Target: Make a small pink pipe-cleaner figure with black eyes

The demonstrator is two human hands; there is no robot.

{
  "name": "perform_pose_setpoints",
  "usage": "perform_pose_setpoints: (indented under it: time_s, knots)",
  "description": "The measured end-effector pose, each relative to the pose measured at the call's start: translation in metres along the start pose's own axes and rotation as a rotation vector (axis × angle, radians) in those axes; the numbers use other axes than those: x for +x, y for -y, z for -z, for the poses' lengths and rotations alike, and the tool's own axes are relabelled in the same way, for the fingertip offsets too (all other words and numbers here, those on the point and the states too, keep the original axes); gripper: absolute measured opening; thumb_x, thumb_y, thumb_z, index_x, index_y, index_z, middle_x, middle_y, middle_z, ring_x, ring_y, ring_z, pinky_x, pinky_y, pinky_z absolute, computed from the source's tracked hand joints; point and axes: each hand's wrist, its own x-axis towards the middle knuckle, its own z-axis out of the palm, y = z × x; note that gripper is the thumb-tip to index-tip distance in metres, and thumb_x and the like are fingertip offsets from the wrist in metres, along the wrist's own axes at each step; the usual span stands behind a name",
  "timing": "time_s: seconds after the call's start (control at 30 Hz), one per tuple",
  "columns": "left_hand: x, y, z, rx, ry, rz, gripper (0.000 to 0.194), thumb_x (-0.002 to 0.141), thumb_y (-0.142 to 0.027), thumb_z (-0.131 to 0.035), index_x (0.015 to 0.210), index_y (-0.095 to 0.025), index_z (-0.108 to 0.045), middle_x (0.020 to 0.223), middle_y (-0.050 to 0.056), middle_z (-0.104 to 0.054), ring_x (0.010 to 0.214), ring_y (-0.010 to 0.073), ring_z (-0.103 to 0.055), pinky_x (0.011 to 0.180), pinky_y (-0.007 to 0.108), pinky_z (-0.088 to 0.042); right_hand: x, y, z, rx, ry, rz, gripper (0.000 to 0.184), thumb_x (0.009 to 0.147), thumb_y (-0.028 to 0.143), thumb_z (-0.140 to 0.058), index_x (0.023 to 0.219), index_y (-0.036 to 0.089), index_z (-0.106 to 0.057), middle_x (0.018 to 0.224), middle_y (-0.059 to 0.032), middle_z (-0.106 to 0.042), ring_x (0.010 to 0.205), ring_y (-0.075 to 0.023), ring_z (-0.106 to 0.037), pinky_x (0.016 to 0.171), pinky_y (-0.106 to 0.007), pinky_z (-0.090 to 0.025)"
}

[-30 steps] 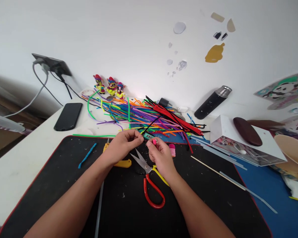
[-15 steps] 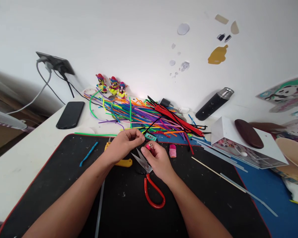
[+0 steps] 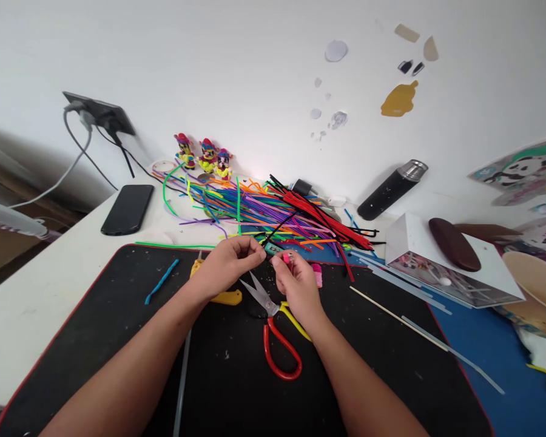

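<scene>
Head view, going left to right, gives us first the blue twisted strip (image 3: 161, 282) on the black mat (image 3: 232, 382), then the yellow-handled tool (image 3: 227, 298), partly under our left hand (image 3: 234, 261). Our left thumb and forefinger are together, clamped on the lower end of a thin black strand (image 3: 279, 227) that slants up towards the heap of coloured stems (image 3: 255, 206). We judge it very light and bendy, with a fuzzy skin that grips well; a pinch close to the working end should keep it from flopping, though a hard squeeze could kink it. Just beyond our fingertips lies a small teal piece (image 3: 272, 248), too hidden to judge. Below sit the scissors (image 3: 270, 308), blades parted, so we would keep our knuckles off the points. Our right fingers (image 3: 300, 282) are closed around a small pink-and-metal piece (image 3: 288, 259), perhaps a lighter: light, hard and smooth, we expect, and best held by its body, away from the metal end. Just beside that hand rests a pink fuzzy piece (image 3: 317, 274), probably soft and easily crushed.
</scene>
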Motion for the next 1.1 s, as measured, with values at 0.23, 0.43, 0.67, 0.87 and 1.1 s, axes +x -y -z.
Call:
perform_pose_setpoints:
  time_s: [0.23,0.43,0.67,0.87,1.1]
  knots:
    - [0.0004,-0.0015,-0.0016,0.076,0.017,-0.007,0.032,0.086,-0.05,-0.072,0.079,-0.019,-0.069,0.071,-0.001,-0.063,0.066,0.015,-0.052,0.062,0.027,-0.042,-0.0003,0.0036,-0.0014,0.004,0.028,-0.017,0.048,0.087,0.068,-0.079,0.09,0.023,-0.063,0.058,0.0106,-0.037,0.046,-0.0082,-0.029,0.044,-0.025,-0.021]
    - [0.0,-0.0024,-0.0005,0.104,0.043,-0.013,0.034,0.087,-0.053,-0.072,0.082,-0.02,-0.074,0.075,0.002,-0.071,0.07,0.0187,-0.06,0.065,0.029,-0.048,-0.0009,0.0048,-0.0018,0.002,0.022,-0.032,0.042,0.088,0.06,-0.079,0.087,0.023,-0.06,0.055,0.0111,-0.037,0.045,-0.0078,-0.028,0.044,-0.024,-0.02]
    - [0.0,0.0015,0.0004,0.067,0.06,-0.009,0.039,0.089,-0.059,-0.072,0.084,-0.02,-0.076,0.079,0.002,-0.073,0.073,0.0192,-0.062,0.068,0.03,-0.05,-0.0005,0.0075,-0.0023,0.06,0.011,-0.043,0.035,0.087,0.052,-0.079,0.087,0.022,-0.061,0.053,0.0125,-0.034,0.044,-0.0072,-0.027,0.043,-0.024,-0.019]
    - [0.0006,0.0012,0.0007,0.056,0.067,0.007,0.044,0.087,-0.064,-0.073,0.081,-0.02,-0.076,0.076,0.002,-0.071,0.07,0.0184,-0.059,0.063,0.029,-0.048,0.0001,0.005,-0.002,0.074,0.002,-0.037,0.035,0.086,0.052,-0.079,0.086,0.023,-0.06,0.054,0.0125,-0.033,0.044,-0.0072,-0.028,0.043,-0.023,-0.019]
    - [0.0007,0.0039,0.001,-0.019,0.094,0.057,0.044,0.081,-0.063,-0.081,0.086,-0.019,-0.078,0.077,0.001,-0.07,0.069,0.0163,-0.056,0.063,0.027,-0.044,0.0011,0.0023,-0.0007,0.095,-0.008,-0.036,0.036,0.087,0.054,-0.079,0.086,0.023,-0.059,0.055,0.0126,-0.032,0.044,-0.007,-0.026,0.043,-0.023,-0.018]
